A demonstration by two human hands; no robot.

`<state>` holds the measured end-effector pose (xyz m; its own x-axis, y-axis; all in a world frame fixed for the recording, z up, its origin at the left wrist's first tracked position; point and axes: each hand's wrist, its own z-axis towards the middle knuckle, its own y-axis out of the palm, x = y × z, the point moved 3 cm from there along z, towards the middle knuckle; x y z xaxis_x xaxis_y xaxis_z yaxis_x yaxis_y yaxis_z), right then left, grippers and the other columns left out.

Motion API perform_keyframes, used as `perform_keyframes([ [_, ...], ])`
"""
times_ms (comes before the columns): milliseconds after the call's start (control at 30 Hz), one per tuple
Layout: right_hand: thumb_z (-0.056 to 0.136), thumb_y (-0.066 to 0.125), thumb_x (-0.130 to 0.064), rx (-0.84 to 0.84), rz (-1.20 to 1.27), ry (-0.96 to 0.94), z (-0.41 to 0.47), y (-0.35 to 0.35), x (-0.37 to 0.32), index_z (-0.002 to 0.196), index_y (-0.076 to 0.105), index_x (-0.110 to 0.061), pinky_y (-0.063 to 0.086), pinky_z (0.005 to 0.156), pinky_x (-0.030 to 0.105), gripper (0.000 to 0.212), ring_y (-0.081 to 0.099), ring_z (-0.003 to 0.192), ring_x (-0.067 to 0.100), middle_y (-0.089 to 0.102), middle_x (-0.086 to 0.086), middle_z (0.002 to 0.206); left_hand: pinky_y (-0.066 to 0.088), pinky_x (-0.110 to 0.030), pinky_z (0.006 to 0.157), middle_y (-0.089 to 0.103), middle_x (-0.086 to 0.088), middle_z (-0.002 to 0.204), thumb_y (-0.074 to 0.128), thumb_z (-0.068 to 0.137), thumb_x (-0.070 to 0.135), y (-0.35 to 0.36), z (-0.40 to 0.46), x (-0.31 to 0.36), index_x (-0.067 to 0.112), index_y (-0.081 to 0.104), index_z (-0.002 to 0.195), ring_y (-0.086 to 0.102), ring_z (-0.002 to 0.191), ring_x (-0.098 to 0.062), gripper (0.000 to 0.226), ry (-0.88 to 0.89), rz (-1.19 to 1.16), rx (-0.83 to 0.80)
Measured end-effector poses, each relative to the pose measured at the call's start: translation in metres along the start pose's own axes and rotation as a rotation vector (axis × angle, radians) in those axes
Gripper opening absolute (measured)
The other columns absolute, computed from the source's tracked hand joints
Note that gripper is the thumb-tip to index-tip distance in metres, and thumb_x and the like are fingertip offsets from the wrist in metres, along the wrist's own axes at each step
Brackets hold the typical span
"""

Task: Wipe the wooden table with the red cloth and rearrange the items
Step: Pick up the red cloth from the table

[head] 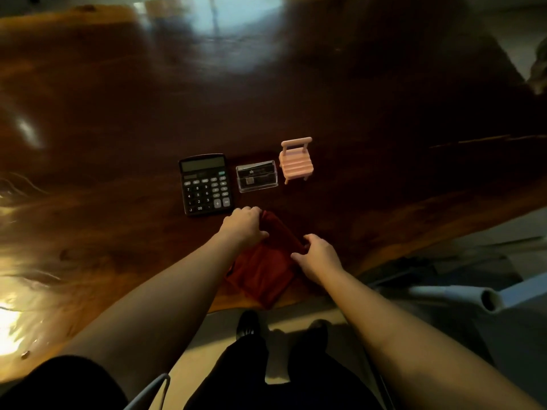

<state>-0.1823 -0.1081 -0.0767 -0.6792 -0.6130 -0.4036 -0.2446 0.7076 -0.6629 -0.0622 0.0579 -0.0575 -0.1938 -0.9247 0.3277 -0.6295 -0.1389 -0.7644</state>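
Observation:
A dark red cloth [263, 267] lies on the glossy wooden table [118, 119] near its front edge. My left hand [244, 224] grips the cloth's far corner. My right hand [318, 255] pinches its right edge. Just beyond the cloth stand three items in a row: a black calculator [204, 183] on the left, a clear plastic card box [257, 176] in the middle, and a small pink toy chair [295, 159] on the right.
The table's front edge [384, 255] runs diagonally up to the right. A grey tube-like object [461, 297] lies off the table at right. My legs and shoes [248, 324] show below the edge. Strong glare covers the table's left side.

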Motion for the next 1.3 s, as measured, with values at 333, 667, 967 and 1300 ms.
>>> perform_keyframes([
  [333,0.091,0.069,-0.028,-0.115,0.137,-0.166,-0.035,-0.027,-0.013,0.103,0.068,-0.029,0.06,0.08,0.041,0.012,0.066,0.087,0.013,0.066,-0.004,0.101,0.053,-0.035,0.093,0.059,0.001,0.117,0.066,0.096,0.023,-0.013,-0.022,-0.012,0.021,0.065,0.117,0.061,0.106,-0.017,0.022,0.08,-0.244,-0.109],
  [667,0.089,0.071,-0.039,0.175,0.331,-0.288,-0.136,-0.119,-0.007,0.093,0.064,-0.043,0.056,0.067,0.02,0.009,0.063,0.085,-0.006,0.067,-0.016,0.094,0.054,-0.038,0.089,0.072,-0.001,0.105,0.063,0.097,0.02,-0.075,-0.078,0.043,0.03,0.067,0.11,0.069,0.094,-0.009,0.017,0.39,-0.577,-0.208],
  [967,0.091,0.071,-0.025,0.574,0.606,-0.163,-0.244,-0.181,0.089,0.094,0.067,-0.044,0.053,0.068,0.018,0.019,0.065,0.088,-0.001,0.067,-0.022,0.094,0.057,-0.041,0.091,0.073,0.006,0.114,0.065,0.087,0.041,-0.068,-0.121,0.192,0.032,0.064,0.121,0.07,0.105,-0.014,0.035,0.729,-0.589,-0.428],
  [1300,0.089,0.071,-0.005,0.797,0.762,0.04,-0.323,-0.206,0.241,0.09,0.071,-0.023,0.051,0.066,0.017,0.018,0.069,0.078,0.006,0.072,-0.009,0.083,0.059,-0.043,0.089,0.071,0.001,0.111,0.063,0.097,0.027,0.013,-0.181,0.359,0.033,0.061,0.118,0.071,0.099,-0.014,0.022,0.829,-0.294,-0.562],
])
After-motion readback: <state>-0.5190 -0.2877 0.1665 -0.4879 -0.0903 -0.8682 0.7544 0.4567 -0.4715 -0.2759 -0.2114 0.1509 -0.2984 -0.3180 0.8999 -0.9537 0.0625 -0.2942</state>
